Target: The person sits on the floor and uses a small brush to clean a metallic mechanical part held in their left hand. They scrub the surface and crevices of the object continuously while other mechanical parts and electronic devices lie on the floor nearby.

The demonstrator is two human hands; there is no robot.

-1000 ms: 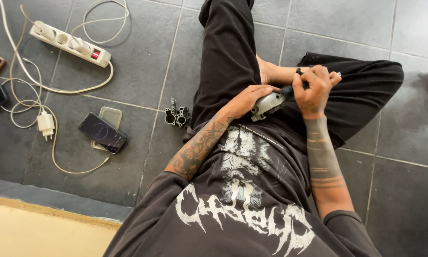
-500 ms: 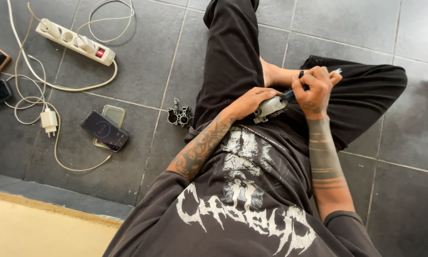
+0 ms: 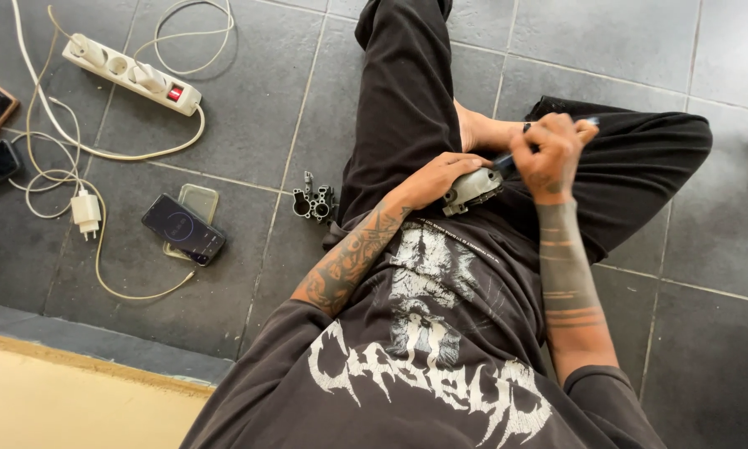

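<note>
Three phones (image 3: 183, 229), one power strip (image 3: 131, 73) — one charger plug (image 3: 85, 212), two hands (image 3: 440, 176)

Home floor, dark grey floor tiles (image 3: 249, 100); white power strip (image 3: 133, 73), charging phones (image 3: 183, 229), loose cables (image 3: 58, 179)

Right hand (image 3: 548, 154) drew back with screwdriver (image 3: 507, 158)

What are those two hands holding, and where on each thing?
The left hand cups the grey metal housing part over its top. The right hand fists the blue-handled thin tool around its handle.
</note>
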